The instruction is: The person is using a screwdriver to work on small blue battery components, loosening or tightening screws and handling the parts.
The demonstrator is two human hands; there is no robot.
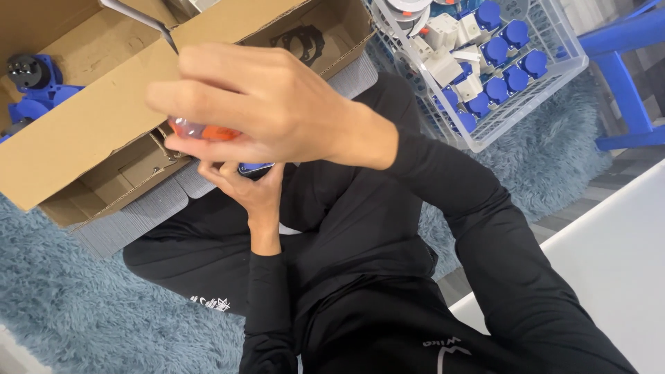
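My right hand (267,104) is raised in front of the camera, its fingers closed around the translucent orange-red handle of a screwdriver (204,130). The tool's thin metal shaft (149,22) points up and to the left. Just below it, my left hand (251,188) grips a small blue part (255,167), mostly hidden by the fingers and by the right hand. Both arms wear black sleeves, and my lap is in black clothing.
An open cardboard box (90,125) lies at the upper left, with blue parts (31,86) behind it. A white wire basket (547,79) at the upper right holds several blue and white plug parts. Blue shaggy rug (76,305) underfoot, white surface (609,256) at right, blue frame (623,76).
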